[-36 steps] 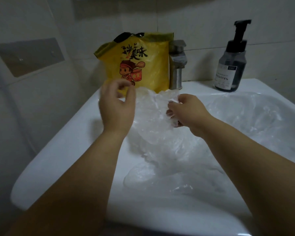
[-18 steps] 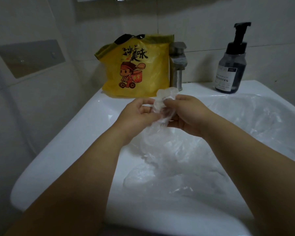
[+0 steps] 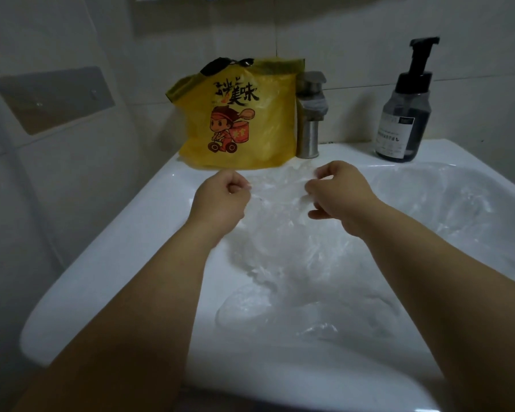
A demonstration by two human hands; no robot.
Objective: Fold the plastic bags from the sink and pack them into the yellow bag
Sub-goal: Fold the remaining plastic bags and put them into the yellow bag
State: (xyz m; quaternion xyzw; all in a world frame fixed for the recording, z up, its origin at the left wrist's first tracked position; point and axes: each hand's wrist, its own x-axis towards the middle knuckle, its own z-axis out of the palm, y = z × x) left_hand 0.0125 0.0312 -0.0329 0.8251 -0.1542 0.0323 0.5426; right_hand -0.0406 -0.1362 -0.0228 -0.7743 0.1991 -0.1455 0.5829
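Your left hand (image 3: 220,200) and right hand (image 3: 339,194) each pinch a clear plastic bag (image 3: 277,200) stretched between them above the sink (image 3: 125,242), which holds more crumpled bags (image 3: 309,307). The yellow bag (image 3: 238,114) stands behind, beside the tap (image 3: 309,126).

- The yellow bag (image 3: 268,126) is carrying three large black brush-style Chinese characters (image 3: 237,92) across its upper front. The last two are reading as "美味". The first is looking like "拌", though blur is making that one uncertain.
- Below them, a printed cartoon rider (image 3: 220,126) is hauling a red box (image 3: 240,134), which is showing yellow characters too small to make out.
- The dark pump bottle (image 3: 405,93) is wearing a pale label (image 3: 394,138). Its rows of small print are blurring into illegible lines, and a small dark patch at its upper right is giving no legible words.
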